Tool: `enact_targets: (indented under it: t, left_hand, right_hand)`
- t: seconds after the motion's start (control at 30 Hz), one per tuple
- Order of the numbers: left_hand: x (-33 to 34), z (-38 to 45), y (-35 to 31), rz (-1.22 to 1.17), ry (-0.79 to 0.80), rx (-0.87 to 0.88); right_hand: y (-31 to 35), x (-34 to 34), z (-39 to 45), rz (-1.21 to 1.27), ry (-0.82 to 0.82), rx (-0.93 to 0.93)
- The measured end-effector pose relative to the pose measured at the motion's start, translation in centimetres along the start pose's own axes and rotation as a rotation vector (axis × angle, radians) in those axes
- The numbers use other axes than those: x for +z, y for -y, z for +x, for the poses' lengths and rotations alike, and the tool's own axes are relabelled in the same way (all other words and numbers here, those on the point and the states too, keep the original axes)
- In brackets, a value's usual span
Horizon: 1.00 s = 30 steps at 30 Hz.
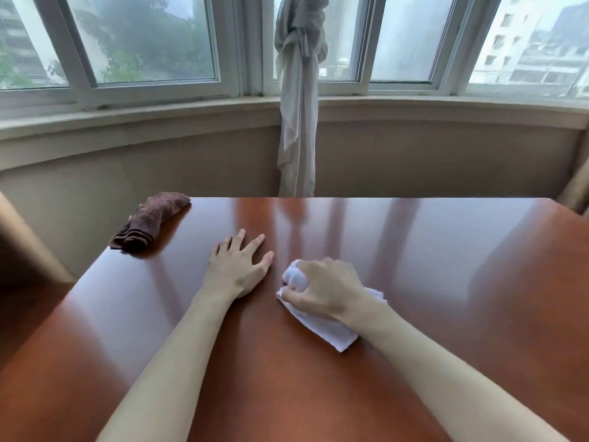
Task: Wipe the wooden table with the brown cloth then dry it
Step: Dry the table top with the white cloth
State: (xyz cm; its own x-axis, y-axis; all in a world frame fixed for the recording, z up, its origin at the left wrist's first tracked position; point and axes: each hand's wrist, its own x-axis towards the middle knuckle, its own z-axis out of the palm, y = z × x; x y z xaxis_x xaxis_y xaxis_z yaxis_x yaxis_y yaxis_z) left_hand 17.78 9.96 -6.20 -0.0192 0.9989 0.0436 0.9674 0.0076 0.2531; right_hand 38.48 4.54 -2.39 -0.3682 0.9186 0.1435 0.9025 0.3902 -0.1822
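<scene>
The glossy reddish wooden table (pixel 430 266) fills the lower part of the view. A crumpled brown cloth (pixel 149 220) lies on its far left corner, touched by neither hand. My left hand (pixel 237 266) rests flat on the tabletop with fingers spread, to the right of the brown cloth. My right hand (pixel 322 288) grips a bunched white cloth (pixel 325 328) and holds it against the table near the middle; part of the cloth trails out under my wrist.
A knotted grey curtain (pixel 298 122) hangs behind the table's far edge, in front of a curved window sill (pixel 127 118). A beige chair arm (pixel 19 237) stands at the left, another chair (pixel 575 193) at the far right.
</scene>
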Motion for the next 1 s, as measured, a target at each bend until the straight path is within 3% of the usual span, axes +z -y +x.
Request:
enact_targets:
  t: [0.1,0.17,0.27,0.53,0.67,0.83,1.0]
  left_hand:
    - [0.1,-0.3,0.1,0.004,0.007,-0.001]
    - [0.2,-0.3,0.1,0.000,0.003,0.001]
    - [0.3,-0.4,0.1,-0.014,-0.020,0.015]
    - [0.8,0.0,0.2,-0.019,-0.099,0.010]
    - [1.0,0.1,0.5,-0.011,-0.098,0.006]
    - [0.9,0.3,0.6,0.000,-0.063,-0.005]
    - [0.5,0.3,0.2,-0.005,-0.030,-0.001]
  right_hand:
    - [1.4,1.3,-5.9,-0.049,-0.178,-0.063]
    - [0.9,1.5,-5.4,-0.044,-0.204,-0.062]
    - [-1.5,1.3,0.6,-0.046,-0.180,-0.011]
    - [-10.4,3.7,21.2,-0.148,-0.309,0.161]
    - [-12.1,4.2,26.5,-0.145,-0.298,0.212]
    - [-10.8,3.2,23.9,-0.063,-0.092,0.231]
    - [-6.7,1.8,12.0,-0.039,-0.059,0.055]
